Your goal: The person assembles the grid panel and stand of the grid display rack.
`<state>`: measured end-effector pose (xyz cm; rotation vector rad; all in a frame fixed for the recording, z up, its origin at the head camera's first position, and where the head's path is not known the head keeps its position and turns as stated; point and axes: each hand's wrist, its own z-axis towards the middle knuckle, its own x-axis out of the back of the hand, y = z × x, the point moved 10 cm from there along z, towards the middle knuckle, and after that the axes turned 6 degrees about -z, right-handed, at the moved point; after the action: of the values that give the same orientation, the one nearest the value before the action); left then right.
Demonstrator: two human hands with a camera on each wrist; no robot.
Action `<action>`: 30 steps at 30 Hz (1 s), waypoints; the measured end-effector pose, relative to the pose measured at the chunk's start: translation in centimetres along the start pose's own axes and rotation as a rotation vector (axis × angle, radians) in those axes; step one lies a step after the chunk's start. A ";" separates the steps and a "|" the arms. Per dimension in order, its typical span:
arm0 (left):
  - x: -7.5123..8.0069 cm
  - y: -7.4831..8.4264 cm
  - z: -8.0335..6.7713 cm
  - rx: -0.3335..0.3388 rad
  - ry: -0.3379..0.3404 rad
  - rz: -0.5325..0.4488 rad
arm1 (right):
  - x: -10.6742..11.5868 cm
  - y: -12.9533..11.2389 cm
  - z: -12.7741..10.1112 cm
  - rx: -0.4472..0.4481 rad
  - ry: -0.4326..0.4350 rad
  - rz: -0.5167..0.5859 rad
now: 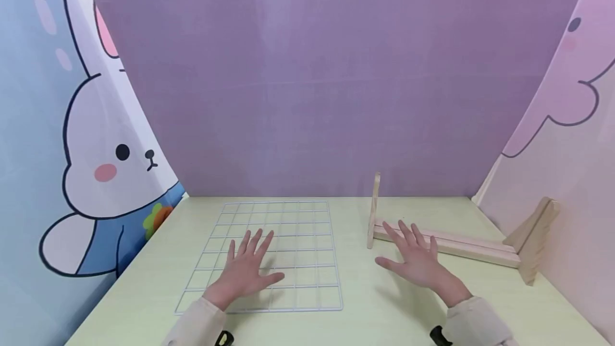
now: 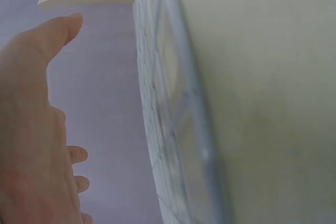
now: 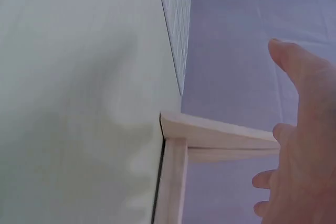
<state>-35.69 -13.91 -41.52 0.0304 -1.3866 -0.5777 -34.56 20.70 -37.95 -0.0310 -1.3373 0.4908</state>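
Note:
A white wire grid panel (image 1: 307, 250) lies flat on the left half of the table. Over its lower part hovers my left hand (image 1: 245, 275), fingers spread and holding nothing; the left wrist view shows the hand raised above the grid's wires (image 2: 191, 90). To the right rests a wooden stand (image 1: 473, 249), made of long bars between two upright end pieces. My right hand (image 1: 417, 261), also spread and bare, is in front of the stand's left part and overlaps its bar in the head view. In the right wrist view the stand's end piece (image 3: 220, 132) appears beside the fingers.
The pale table (image 1: 355, 330) runs back to a purple cloth (image 1: 336, 89). A curtain with a cartoon rabbit (image 1: 115, 175) hangs at the left, and a pink and white printed one (image 1: 576, 164) at the right, close to the stand's right end.

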 end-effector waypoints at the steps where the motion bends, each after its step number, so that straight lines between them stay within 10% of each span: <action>1: 0.0 -0.3 -0.2 0.009 -0.002 -0.003 | -0.1 -0.1 0.0 0.003 -0.002 0.013; 20: 2.6 -4.6 -3.2 0.055 0.087 0.025 | -4.0 -1.1 0.0 -0.042 -0.111 0.267; 30: 2.5 -8.1 -4.0 0.167 0.003 -0.011 | -6.7 -2.2 -0.3 -0.072 -0.233 0.511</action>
<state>-34.74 -23.11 -42.90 0.1731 -1.4297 -0.4694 -34.56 16.45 -43.52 -0.3923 -1.5780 0.8969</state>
